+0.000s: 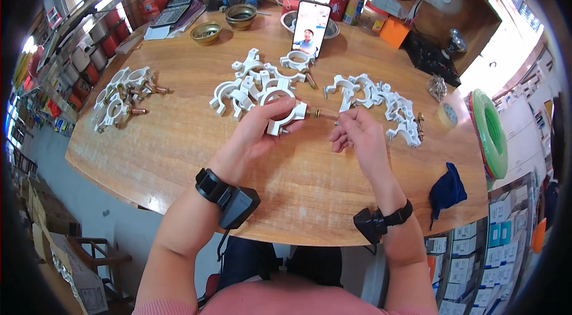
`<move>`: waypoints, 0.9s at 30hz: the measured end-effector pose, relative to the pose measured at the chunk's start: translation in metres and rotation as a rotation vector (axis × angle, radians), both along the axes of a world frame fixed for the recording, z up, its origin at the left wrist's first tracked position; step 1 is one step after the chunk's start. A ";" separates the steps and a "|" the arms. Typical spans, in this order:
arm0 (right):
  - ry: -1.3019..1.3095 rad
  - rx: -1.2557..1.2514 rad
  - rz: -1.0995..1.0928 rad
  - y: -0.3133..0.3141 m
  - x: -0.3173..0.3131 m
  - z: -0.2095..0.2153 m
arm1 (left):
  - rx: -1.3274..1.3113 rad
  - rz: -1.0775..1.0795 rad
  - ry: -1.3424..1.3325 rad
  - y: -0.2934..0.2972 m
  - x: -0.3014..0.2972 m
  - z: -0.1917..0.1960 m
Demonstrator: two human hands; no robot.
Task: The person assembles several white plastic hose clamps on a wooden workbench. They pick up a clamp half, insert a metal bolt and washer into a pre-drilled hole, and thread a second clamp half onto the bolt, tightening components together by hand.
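- Preferably, the white clamp point(300, 112), clasped by the left grip point(263, 127) at the right grip's point(360, 133) nine o'clock, is steadied.
- The bolt point(316, 113) is best kept square; right grip's closure cannot be told.

Can't make out contact between right hand point(360, 135) and bolt point(325, 115), centre; can't see bowl point(332, 30) whole behind phone point(310, 30), upper centre.

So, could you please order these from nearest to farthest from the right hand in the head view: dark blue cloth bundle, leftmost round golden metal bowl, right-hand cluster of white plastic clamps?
1. Right-hand cluster of white plastic clamps: just beyond the right hand.
2. Dark blue cloth bundle: off to the right.
3. Leftmost round golden metal bowl: far left, toward the back.
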State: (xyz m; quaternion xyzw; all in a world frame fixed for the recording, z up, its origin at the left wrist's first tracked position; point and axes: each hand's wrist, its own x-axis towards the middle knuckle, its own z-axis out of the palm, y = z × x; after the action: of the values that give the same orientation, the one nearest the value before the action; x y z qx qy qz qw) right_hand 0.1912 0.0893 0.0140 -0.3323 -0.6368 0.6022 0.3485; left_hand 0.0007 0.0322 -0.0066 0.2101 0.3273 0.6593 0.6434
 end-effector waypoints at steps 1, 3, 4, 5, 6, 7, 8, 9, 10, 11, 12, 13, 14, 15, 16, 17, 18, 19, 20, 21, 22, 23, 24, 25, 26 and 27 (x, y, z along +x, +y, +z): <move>-0.072 -0.012 -0.004 0.001 0.001 0.001 | -0.011 -0.002 -0.005 0.000 -0.001 -0.001; -0.104 -0.019 0.017 0.006 0.003 -0.001 | 0.001 0.000 -0.013 0.001 0.000 -0.001; -0.131 -0.015 0.040 0.007 0.004 -0.002 | 0.007 0.036 -0.040 0.000 0.004 0.004; -0.139 -0.025 0.034 0.006 0.005 -0.003 | -0.002 0.030 -0.048 0.000 0.005 0.005; -0.062 0.013 0.033 0.003 0.002 -0.003 | -0.007 0.029 -0.039 0.000 0.003 0.004; 0.015 0.052 0.030 0.002 0.000 -0.004 | -0.011 0.027 -0.031 0.000 0.001 0.003; 0.013 0.041 0.033 0.003 -0.001 -0.007 | -0.005 0.033 -0.029 0.000 0.000 0.001; 0.057 0.030 0.029 0.004 -0.001 -0.009 | -0.010 0.029 -0.033 0.000 0.000 0.000; 0.101 0.019 0.026 0.005 -0.001 -0.010 | -0.005 0.027 -0.024 0.000 -0.001 0.000; 0.098 0.015 0.022 0.005 0.000 -0.009 | 0.001 0.026 -0.014 0.000 0.000 0.000; 0.064 0.016 0.017 0.005 0.000 -0.008 | -0.008 0.040 -0.015 -0.001 0.000 0.000; 0.031 0.017 0.012 0.005 -0.001 -0.008 | -0.014 0.040 -0.016 -0.002 0.000 -0.001; 0.031 0.012 0.013 0.004 -0.001 -0.008 | -0.008 0.029 -0.006 -0.003 -0.001 -0.001; 0.006 0.009 0.006 0.003 0.000 -0.007 | 0.002 0.014 0.003 -0.003 0.000 0.000; -0.019 0.007 -0.001 0.003 0.001 -0.006 | 0.001 0.011 0.002 -0.003 0.001 0.001; -0.020 0.006 -0.003 0.003 0.002 -0.005 | -0.015 0.017 -0.006 -0.003 0.002 0.002; -0.043 -0.002 -0.001 0.003 0.002 -0.006 | -0.032 0.026 -0.012 -0.004 0.003 0.003; -0.066 -0.009 0.001 0.004 0.002 -0.006 | -0.034 0.026 -0.011 -0.003 0.002 0.001; -0.065 -0.011 0.002 0.004 0.002 -0.004 | -0.027 0.033 -0.014 -0.002 0.001 0.000; -0.091 -0.021 0.005 0.004 0.001 -0.003 | -0.021 0.040 -0.018 -0.002 0.001 -0.001; -0.117 -0.030 0.009 0.004 0.001 -0.002 | -0.024 0.041 -0.017 -0.002 0.001 0.000; -0.115 -0.032 0.011 0.005 -0.001 -0.004 | -0.041 0.057 -0.021 -0.002 0.002 0.003; -0.056 0.020 0.004 0.004 -0.002 -0.005 | -0.056 0.071 -0.027 -0.003 0.003 0.005; 0.004 0.074 -0.004 0.005 -0.003 -0.006 | -0.055 0.070 -0.026 -0.002 0.003 0.005; 0.005 0.078 -0.006 0.006 -0.003 -0.005 | -0.047 0.072 -0.027 0.000 0.003 0.006; 0.030 0.079 0.003 0.006 0.000 -0.005 | -0.038 0.067 -0.031 0.002 0.005 0.007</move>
State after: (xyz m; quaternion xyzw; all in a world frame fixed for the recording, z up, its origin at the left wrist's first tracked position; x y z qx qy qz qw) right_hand 0.1907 0.0956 0.0094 -0.3081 -0.6552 0.5821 0.3700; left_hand 0.0057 0.0342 0.0003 0.1764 0.3368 0.6773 0.6298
